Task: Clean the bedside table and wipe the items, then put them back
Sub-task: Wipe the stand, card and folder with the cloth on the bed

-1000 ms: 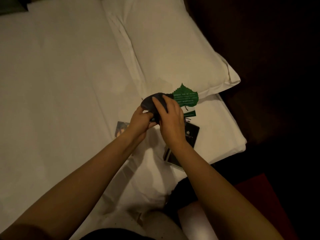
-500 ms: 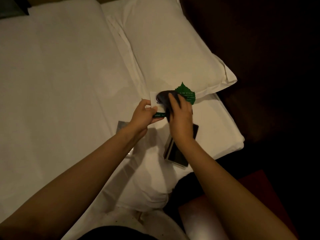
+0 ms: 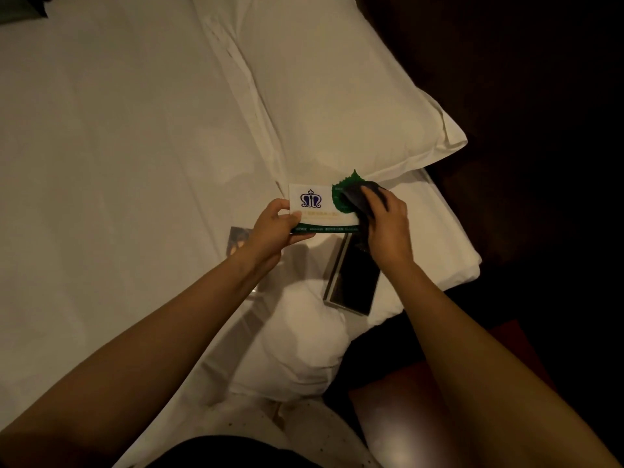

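Wiping the card (image 3: 314, 206) w/ the dark cloth (image 3: 358, 199) – best to rub gently across it and keep it flat, so it won't bend. Mid-frame over the bed (image 3: 118, 163), the left hand (image 3: 271, 231) pinches the card's left end, thumb on top, fingers (image 3: 302, 236) under. The right hand (image 3: 386, 224) is curled shut on the cloth, pressed on the card's right end – over its green leaf (image 3: 341, 190). Below lies a dark box (image 3: 353, 282).

Dim room: white bed (image 3: 118, 170), pillow (image 3: 337, 96), dark floor (image 3: 540, 163).

Two hands (image 3: 277, 228), one white card (image 3: 317, 207), one dark cloth (image 3: 358, 197), one black box (image 3: 354, 282), one pillow (image 3: 337, 96).
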A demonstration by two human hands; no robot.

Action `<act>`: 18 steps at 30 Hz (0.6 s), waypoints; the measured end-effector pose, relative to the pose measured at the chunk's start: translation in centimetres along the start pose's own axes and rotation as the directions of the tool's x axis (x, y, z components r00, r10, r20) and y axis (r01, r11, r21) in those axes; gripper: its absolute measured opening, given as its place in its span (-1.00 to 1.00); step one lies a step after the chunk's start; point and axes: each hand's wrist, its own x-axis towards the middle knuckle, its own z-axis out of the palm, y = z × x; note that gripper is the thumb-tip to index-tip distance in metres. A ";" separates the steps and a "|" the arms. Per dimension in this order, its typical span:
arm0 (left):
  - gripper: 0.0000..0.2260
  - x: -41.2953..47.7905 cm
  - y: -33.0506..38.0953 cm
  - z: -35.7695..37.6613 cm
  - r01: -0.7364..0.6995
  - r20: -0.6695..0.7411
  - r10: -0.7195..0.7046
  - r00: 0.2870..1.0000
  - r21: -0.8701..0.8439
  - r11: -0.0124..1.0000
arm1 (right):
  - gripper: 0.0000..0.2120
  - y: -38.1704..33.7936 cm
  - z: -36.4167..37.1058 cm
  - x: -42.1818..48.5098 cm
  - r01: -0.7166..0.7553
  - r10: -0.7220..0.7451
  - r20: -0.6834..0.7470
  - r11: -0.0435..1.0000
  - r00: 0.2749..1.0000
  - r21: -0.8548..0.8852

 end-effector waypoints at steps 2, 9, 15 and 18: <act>-0.81 0.4 -0.7 -0.5 0.026 0.010 -0.026 1.000 0.016 1.000 | -0.46 1.4 0.0 -0.2 -0.032 0.033 0.044 0.999 0.998 -0.034; -0.83 4.2 -4.4 -2.2 0.166 -0.135 -0.152 0.979 0.098 0.981 | -0.52 4.2 1.0 -1.6 -0.165 0.175 0.098 0.981 0.980 -0.097; -0.69 7.5 -7.5 -3.7 0.292 -0.226 -0.224 0.948 0.337 0.895 | -0.55 6.3 2.1 -3.7 -0.224 0.234 0.126 0.970 0.964 -0.091; -0.62 8.3 -8.3 -4.0 0.316 -0.268 -0.209 0.940 0.466 0.826 | -0.55 7.3 2.4 -4.9 -0.265 0.276 0.131 0.960 0.952 -0.091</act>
